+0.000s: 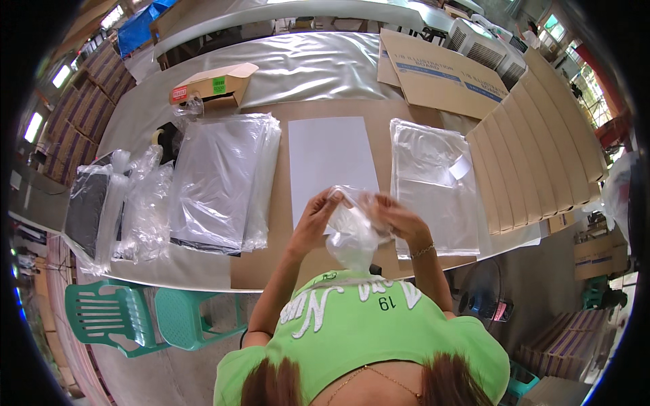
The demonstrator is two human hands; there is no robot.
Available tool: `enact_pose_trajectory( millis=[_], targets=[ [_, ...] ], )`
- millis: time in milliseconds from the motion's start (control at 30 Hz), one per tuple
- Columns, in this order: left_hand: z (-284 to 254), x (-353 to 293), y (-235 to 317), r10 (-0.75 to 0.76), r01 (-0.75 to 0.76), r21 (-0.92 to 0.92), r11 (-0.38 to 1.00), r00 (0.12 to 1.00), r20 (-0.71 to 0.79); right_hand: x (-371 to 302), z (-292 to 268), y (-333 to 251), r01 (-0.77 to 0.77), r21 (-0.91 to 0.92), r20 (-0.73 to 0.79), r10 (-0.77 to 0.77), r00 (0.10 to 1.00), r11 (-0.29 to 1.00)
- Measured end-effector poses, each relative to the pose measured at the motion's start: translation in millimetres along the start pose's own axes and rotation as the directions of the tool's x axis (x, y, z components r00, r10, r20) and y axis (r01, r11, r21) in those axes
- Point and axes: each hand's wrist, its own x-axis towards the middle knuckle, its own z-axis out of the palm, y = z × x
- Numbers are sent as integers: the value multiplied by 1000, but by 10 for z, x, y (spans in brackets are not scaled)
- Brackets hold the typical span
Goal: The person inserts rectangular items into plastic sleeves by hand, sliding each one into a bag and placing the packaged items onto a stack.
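Between my hands is a clear plastic bag (353, 247), bunched up and hanging down over the table's near edge. The fingers of my left hand (317, 215) pinch its upper left side. My right hand (399, 218) is at the bag's right side, its fingers closed and partly smeared by motion. Under and beyond the hands lies a white sheet (330, 149) on a brown board (264, 267). To its left sits a stack of plastic-wrapped sheets (220, 172). Right of the sheet are flat clear plastic sleeves (426, 210) with a small white piece (460, 167) on top.
Upright brown cartons (535, 155) line the table's right side. Flat cardboard (447, 74) lies at the back right, an open carton (215, 86) at the back left. Crumpled plastic (145, 210) and a tape roll (159, 141) lie at left. A green chair (112, 314) and stool (179, 318) stand near left.
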Motion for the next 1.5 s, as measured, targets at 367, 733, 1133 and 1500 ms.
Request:
enact_pose_trajectory(
  millis=[367,733,1133,1500],
  targets=[
    [57,-2,336,-235,-111,-782,614,919,-315,-155,-414,272,-159,139,211,127,969,978],
    [110,-431,-219,-562,596,-563,573,785,259,-517,-897,275,580,420,-375,-449,811,698],
    [-280,-309,69,46,-141,-757,638,988,-146,-487,-362,595,365,-447,-92,-448,889,816],
    [-719,-296,-417,53,109,-911,398,988,142,46,-830,507,4,804,430,-587,686,594]
  ],
)
